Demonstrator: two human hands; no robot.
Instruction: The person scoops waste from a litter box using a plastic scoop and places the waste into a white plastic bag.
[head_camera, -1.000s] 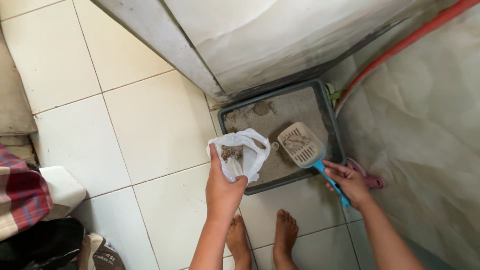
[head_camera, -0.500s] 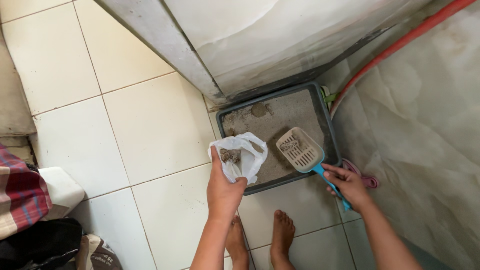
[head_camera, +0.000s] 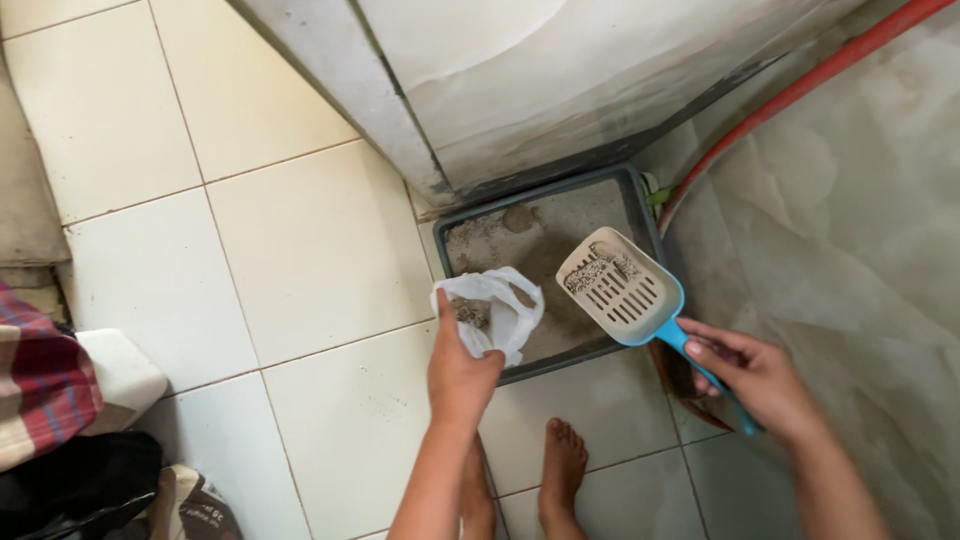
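I see a floor (head_camera: 300, 240) of pale square tiles with dark grout lines. A grey litter tray (head_camera: 545, 245) sits on it, pushed into the corner under a white panel. Just in front of the tray, two bare feet (head_camera: 560, 470) stand on the tiles. Well to the left of the tray, at the frame's edge, a striped red cloth (head_camera: 40, 390) and a dark bundle (head_camera: 70, 490) lie on the floor.

Pale square floor tiles (head_camera: 290, 240) with dark grout lines cover the ground; a red hose (head_camera: 800, 90) curves along the marbled grey wall (head_camera: 860, 250), a red striped cloth (head_camera: 40, 390) lies at left beside a white plastic block (head_camera: 120, 370)
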